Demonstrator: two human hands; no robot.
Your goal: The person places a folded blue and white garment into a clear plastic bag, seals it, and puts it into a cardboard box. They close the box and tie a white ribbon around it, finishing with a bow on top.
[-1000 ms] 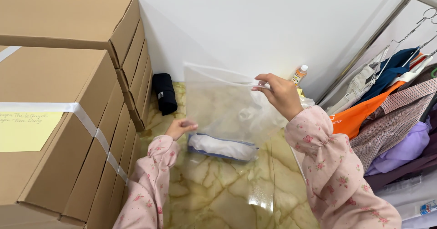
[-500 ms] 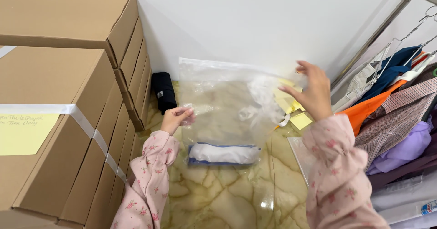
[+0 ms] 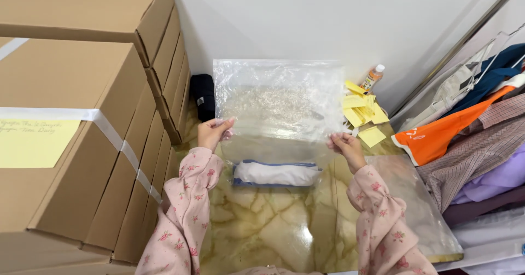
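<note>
**Two Hands Hold Up a See-Through Bag**

The left hand [image 3: 212, 133] and right hand [image 3: 344, 145] each pinch a lower corner of the clear plastic bag [image 3: 278, 101] (held up flat). A folded white cloth [image 3: 276, 173] lies on the floor below.

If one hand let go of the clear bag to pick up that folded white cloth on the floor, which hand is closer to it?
Probably the right hand: it sits lower, just above the folded white cloth's right end. The left hand is higher and further off. Both pinch the clear plastic bag's lower corners.
</note>
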